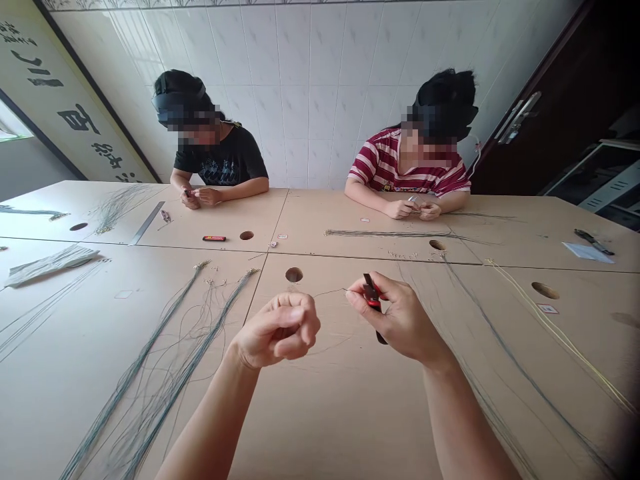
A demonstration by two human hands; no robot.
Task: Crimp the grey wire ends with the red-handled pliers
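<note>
- Black and red hand tool (pixel 373 303), held upright in the right hand (pixel 403 320), whose fingers and thumb are clamped around it.
- Thin thread (pixel 330 291), stretched between the two hands, meeting the right hand at its thumb tip.
- Left hand (pixel 283 327), level with the right, fingers curled together; its grip on the thread is hidden.
- Pale brown table (pixel 350 413), beneath both hands.
- Two grey-green cord bundles (pixel 220 320), slanting away to the left of the left hand.
- Grey cord (pixel 490 327), right of the right hand, and yellow cords (pixel 560 333) farther right.
- Round hole (pixel 294 275), just beyond the left hand.
- Red and black stick (pixel 215 239), beyond the left hand, to its left.
- Two seated people across the table: one in black (pixel 220 160) beyond the left hand, one in red and white stripes (pixel 375 160) beyond the right.
</note>
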